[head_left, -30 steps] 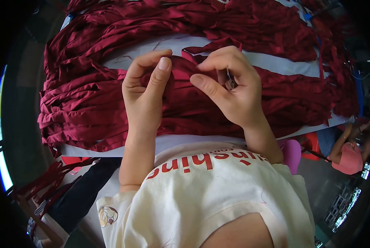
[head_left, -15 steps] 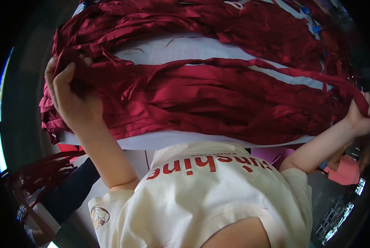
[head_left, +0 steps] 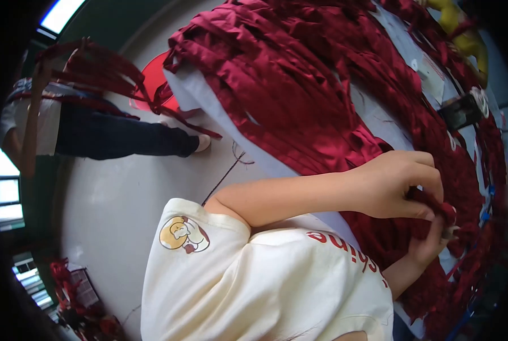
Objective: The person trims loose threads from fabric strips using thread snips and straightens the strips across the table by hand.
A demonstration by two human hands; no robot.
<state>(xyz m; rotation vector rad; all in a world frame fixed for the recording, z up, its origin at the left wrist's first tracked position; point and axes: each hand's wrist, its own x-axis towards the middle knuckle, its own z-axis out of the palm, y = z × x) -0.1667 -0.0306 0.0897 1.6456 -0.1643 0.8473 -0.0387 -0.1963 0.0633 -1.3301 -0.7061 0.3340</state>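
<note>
Long dark red fabric strips [head_left: 276,85] lie in thick bundles across a table covered in white [head_left: 203,96]. My left hand [head_left: 401,179] has reached over to the right, its fingers curled round a bunched red fabric strip [head_left: 444,213]. Close below it, my right hand [head_left: 427,247] closes on the same strip, with its fingers partly hidden behind the left hand and the cloth. Both hands are over the near side of the bundles, almost touching each other.
A dark phone [head_left: 461,112] and a white cord [head_left: 481,102] lie among the strips at the far right. Beyond the table's left end is a red round object [head_left: 154,79]. A person in dark trousers [head_left: 117,133] stands there beside hanging red strips [head_left: 103,74].
The view has turned to the left. My hands, wide apart before at the two ends of the bundle, have come together at the right with the fabric between them.
</note>
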